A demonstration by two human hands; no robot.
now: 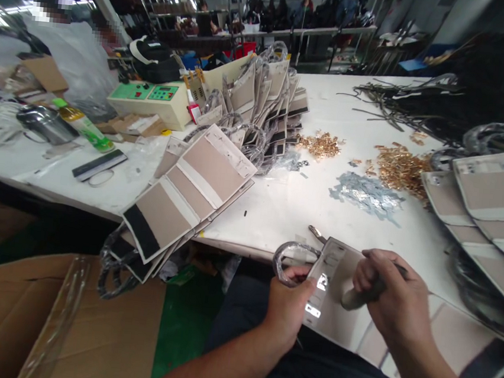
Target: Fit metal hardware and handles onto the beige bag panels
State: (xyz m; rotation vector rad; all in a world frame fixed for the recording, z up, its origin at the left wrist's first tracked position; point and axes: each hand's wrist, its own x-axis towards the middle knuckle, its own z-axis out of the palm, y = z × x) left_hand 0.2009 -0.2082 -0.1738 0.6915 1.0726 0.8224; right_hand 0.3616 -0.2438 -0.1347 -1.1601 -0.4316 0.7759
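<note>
My left hand (289,305) is closed on the left edge of a beige fabric bag panel (336,280), thumb on top. Two shiny metal plates show on the panel beside the thumb. A dark carrying handle (284,257) wrapped in clear plastic loops out behind my fingers. Over the panel, my right hand (396,292) is wrapped around a grey-brown tool (360,297) with a rounded end; motion blurs it and its kind is unclear. Beyond the panel's top edge lies the tip of a metal tool (316,233), partly hidden.
Bag panels (209,173) are heaped at the left, overhanging the table edge; more panels (491,200) are stacked right. Gold metal pieces (401,167) and silver plates (365,194) lie on the white table (277,206). A cardboard box (109,330) stands below left. People sit in the background.
</note>
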